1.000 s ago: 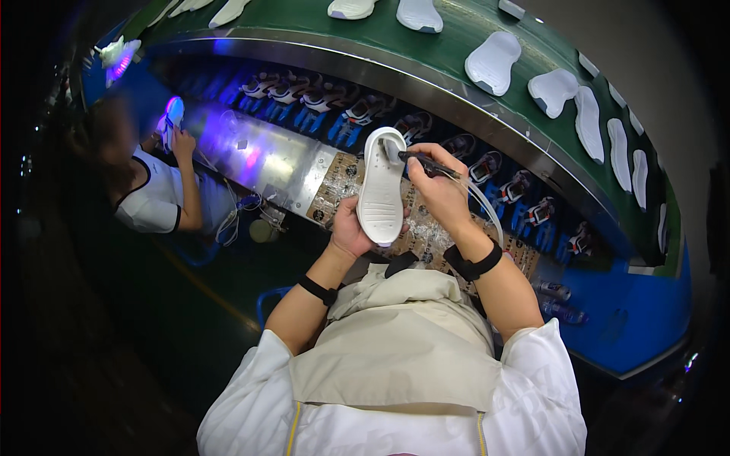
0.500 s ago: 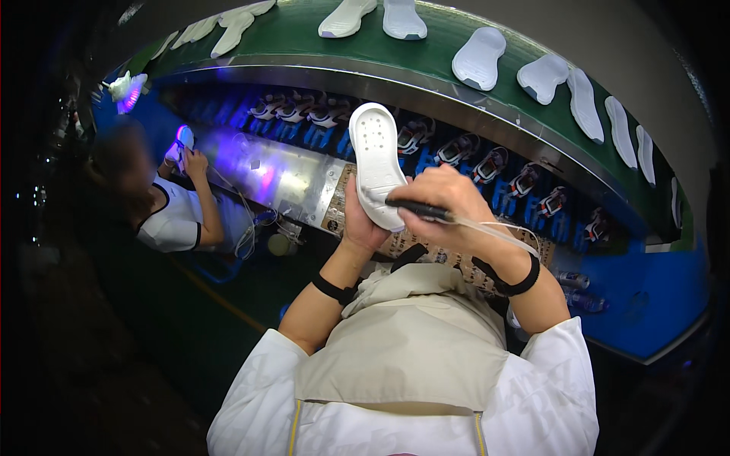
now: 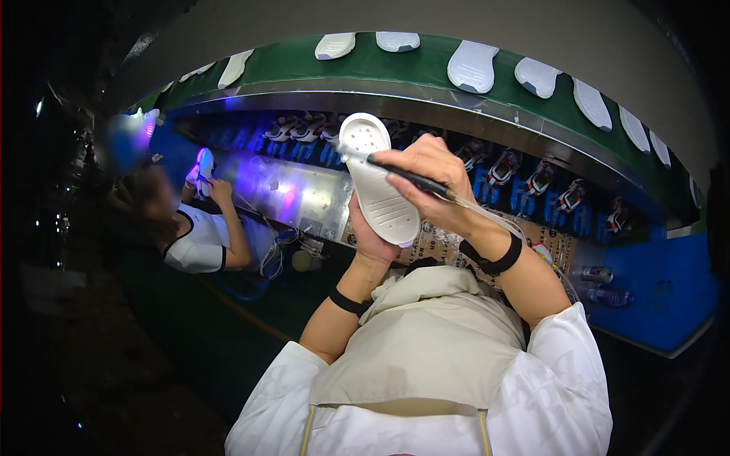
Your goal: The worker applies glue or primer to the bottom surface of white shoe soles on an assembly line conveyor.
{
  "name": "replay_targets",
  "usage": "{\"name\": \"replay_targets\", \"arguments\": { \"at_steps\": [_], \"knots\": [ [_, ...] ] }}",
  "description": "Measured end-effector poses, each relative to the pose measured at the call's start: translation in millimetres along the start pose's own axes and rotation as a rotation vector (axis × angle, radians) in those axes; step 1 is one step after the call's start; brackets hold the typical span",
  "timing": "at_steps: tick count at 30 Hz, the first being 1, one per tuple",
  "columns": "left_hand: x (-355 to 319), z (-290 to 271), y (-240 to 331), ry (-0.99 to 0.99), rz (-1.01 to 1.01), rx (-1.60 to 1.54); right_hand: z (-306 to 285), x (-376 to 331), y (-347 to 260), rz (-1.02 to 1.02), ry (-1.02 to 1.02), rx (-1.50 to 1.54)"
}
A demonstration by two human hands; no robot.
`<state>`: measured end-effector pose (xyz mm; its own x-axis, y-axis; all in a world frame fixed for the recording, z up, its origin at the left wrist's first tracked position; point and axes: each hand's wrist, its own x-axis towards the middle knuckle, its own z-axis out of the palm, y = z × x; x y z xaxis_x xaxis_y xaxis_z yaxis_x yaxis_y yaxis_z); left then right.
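My left hand (image 3: 370, 228) holds a white shoe sole (image 3: 384, 196) from beneath, its fingers mostly hidden under it. The sole stands tilted up in front of me, its hollowed inner side facing me, with small holes at the far end and grooves toward the near end. My right hand (image 3: 433, 173) is closed round a black-handled brush (image 3: 417, 180), from which a clear tube (image 3: 498, 216) trails along my forearm. The brush's pale tip lies at the left edge of the sole, just below the holed part.
A green conveyor belt (image 3: 296, 70) carries several white soles beyond a metal edge. Below it stand several shoe uppers (image 3: 503, 167) on blue supports. A co-worker (image 3: 205, 239) at left handles a sole under violet light. Bottles (image 3: 608, 295) lie on a blue surface at right.
My right hand has moved the brush from the sole's near part up to its far left edge. The sole has turned in my left hand, its near end swinging right. My view has shifted.
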<state>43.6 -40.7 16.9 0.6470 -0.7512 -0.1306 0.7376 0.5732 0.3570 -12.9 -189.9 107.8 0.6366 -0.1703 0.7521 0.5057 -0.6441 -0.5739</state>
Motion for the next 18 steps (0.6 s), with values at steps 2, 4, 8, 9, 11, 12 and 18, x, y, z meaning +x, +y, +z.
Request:
{"name": "replay_targets", "arguments": {
  "at_steps": [2,4,8,9,11,12,18],
  "knots": [
    [-1,1,-2,-0.053,-0.023,-0.032,1,-6,7,-0.021,0.031,-0.187],
    [-2,10,-4,-0.032,-0.038,-0.053,-3,-5,7,-0.111,-0.119,-0.155],
    [3,-1,-1,-0.06,-0.029,-0.036,-10,-3,2,-0.092,-0.191,-0.032],
    [6,2,-1,-0.063,-0.025,-0.043,-11,-4,3,-0.019,-0.085,-0.073],
    [6,10,-2,-0.307,-0.088,-0.136,-13,-6,9,0.025,-0.011,-0.174],
    [6,13,-3,-0.15,-0.049,-0.055,-14,-5,8,-0.066,-0.161,-0.147],
    [8,7,-1,-0.03,0.018,0.028,-21,-9,1,-0.052,-0.209,-0.066]
  ]
}}
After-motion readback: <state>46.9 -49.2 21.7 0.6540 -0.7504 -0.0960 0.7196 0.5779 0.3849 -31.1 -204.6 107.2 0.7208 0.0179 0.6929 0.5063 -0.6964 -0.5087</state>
